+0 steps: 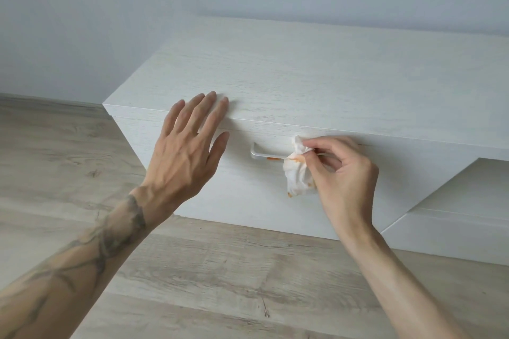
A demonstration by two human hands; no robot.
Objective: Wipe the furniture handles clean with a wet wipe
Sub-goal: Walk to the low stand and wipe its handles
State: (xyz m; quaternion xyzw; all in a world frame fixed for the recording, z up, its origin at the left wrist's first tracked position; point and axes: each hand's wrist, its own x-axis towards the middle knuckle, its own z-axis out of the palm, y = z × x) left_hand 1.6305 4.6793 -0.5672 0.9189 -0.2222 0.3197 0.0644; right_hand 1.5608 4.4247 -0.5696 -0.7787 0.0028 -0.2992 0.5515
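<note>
A silver bar handle is fixed to the front of a low white cabinet. An orange smear shows on the handle just left of the wipe. My right hand pinches a crumpled white wet wipe, stained orange, against the right part of the handle, which it hides. My left hand has straight fingers, its fingertips resting on the cabinet's top front edge to the left of the handle.
The cabinet stands on a light wood-look floor against a pale grey wall. To the right the unit steps down to a lower white shelf section.
</note>
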